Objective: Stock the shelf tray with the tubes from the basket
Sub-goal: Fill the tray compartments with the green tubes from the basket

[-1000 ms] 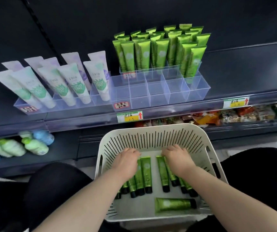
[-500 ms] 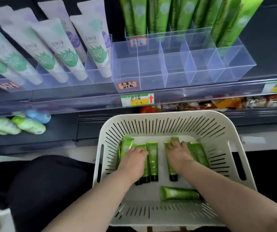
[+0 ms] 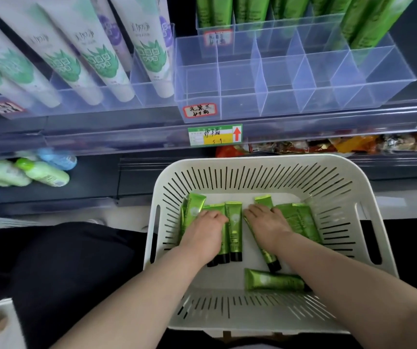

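A white slotted basket (image 3: 368, 222) sits in front of me with several green tubes with black caps on its floor. My left hand (image 3: 206, 231) lies palm down with its fingers curled over a group of upright-lying green tubes (image 3: 233, 222). My right hand (image 3: 269, 227) closes over one slanted green tube (image 3: 269, 258); more tubes (image 3: 302, 221) lie to its right. One tube (image 3: 273, 280) lies crosswise near my right forearm. Above, the clear divided shelf tray (image 3: 265, 96) has bare front compartments, and green tubes (image 3: 366, 21) stand in its rear ones.
A neighbouring clear tray at the left holds tall white and green tubes (image 3: 96, 59). A price tag (image 3: 215, 136) hangs on the shelf edge. Small bottles (image 3: 43, 172) lie on the lower shelf at left, snack packs (image 3: 328, 147) at right. My dark-clothed knee (image 3: 51, 260) is beside the basket.
My view has moved in closer to the shelf and basket. Both hands have slid from the basket's far wall onto the tubes and closed over them.
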A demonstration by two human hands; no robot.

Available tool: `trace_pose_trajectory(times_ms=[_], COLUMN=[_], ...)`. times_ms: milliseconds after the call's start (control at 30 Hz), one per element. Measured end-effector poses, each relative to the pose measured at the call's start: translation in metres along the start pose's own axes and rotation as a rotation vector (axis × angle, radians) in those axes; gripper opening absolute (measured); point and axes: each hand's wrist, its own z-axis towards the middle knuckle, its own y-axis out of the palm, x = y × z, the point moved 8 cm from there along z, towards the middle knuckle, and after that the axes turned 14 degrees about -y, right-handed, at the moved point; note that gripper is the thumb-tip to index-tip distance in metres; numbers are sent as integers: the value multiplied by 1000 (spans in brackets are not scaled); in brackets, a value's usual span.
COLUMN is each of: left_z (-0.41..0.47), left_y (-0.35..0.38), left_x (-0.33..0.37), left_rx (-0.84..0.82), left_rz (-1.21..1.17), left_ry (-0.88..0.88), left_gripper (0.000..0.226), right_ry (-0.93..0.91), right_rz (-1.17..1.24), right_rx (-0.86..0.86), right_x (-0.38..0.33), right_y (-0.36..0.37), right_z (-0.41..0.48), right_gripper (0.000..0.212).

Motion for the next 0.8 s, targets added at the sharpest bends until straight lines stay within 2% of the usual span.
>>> trace_pose_trajectory(times_ms=[167,433,533,700,800], left_z=[0,9,18,43,54], left_y=[-3,4,9,9,15], left_x=[-3,4,12,28,33], left_rx=[-4,-60,-99,-99,-127], left_rz=[4,90,110,69,99], left_ry=[-2,-40,-81,-138,-164], left_gripper=[47,43,47,58,51], right_ry=[8,40,69,79,77], right_rz=[-74,408,506,537,534], right_rx=[41,194,284,562,573], right_x=[6,23,25,35,38], right_y=[-24,-41,-47,-65,-61], right_z=[6,-30,-55,-97,-100], right_gripper=[48,21,19,22,22])
